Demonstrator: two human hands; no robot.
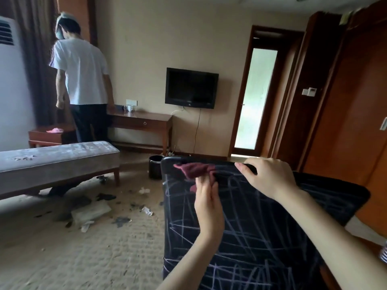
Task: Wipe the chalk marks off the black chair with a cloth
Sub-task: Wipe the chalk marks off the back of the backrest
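One black chair [261,237] fills the lower right of the view, its broad dark surface facing the camera and crossed all over by pale chalk marks [240,231]; too many strokes to count, running from near the top edge down to the bottom of the frame.

Two hands in view. Left hand [207,208] raised in front of the chair's upper part, fingers bunched together and pinched on one dark red cloth [194,169]. The cloth lies against the chair just below its top edge, spread out to the left of the fingers, with a small flap hanging beside the hand.

Right hand [270,178] is on the chair's top edge, fingers curled over the rim and closed on it, thumb side toward the cloth. The two hands are near each other, not touching.

Background, counted: one person in a white shirt [80,72] standing with back turned at far left; one grey padded bench [56,158]; one wooden desk [142,122] carrying one white cup [130,108]; one wall television [191,87], screen dark; one black bin [156,166] on the floor just left of the chair's top corner. One pink rag [54,130] lies on a low side table [45,136]. Scraps of paper and dark litter are scattered on the carpet [83,248].
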